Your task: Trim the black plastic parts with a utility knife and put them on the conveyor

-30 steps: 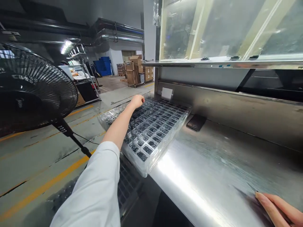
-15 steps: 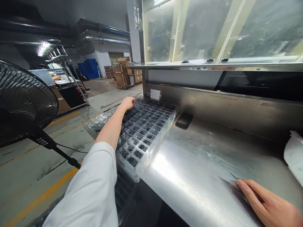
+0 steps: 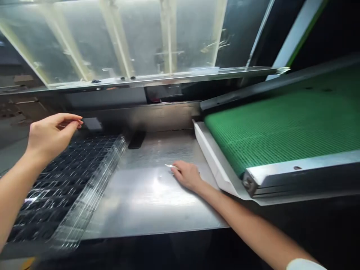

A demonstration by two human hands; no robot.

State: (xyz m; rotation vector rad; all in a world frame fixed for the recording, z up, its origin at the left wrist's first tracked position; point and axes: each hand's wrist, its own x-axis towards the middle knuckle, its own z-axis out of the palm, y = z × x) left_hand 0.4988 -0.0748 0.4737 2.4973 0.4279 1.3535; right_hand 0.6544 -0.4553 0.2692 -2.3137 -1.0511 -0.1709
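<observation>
My left hand (image 3: 47, 138) hovers above a stack of clear plastic trays (image 3: 84, 198) full of small black parts, at the left end of the steel table (image 3: 146, 210). Its thumb and fingertips are pinched together; whether anything is between them I cannot make out. My right hand (image 3: 188, 175) rests on the middle of the table, fingers curled over a thin pointed tool (image 3: 169, 165) whose pale tip sticks out to the left.
A green mesh conveyor belt (image 3: 281, 120) in a metal frame ends just right of my right hand. A flat dark object (image 3: 137, 139) lies at the table's back, beside the trays. A steel back wall and glazed panels (image 3: 140, 37) rise behind.
The view has swung right, bringing the conveyor into sight and losing the fan. My left hand has lifted off the trays with fingers pinched. The right hand stays on the table.
</observation>
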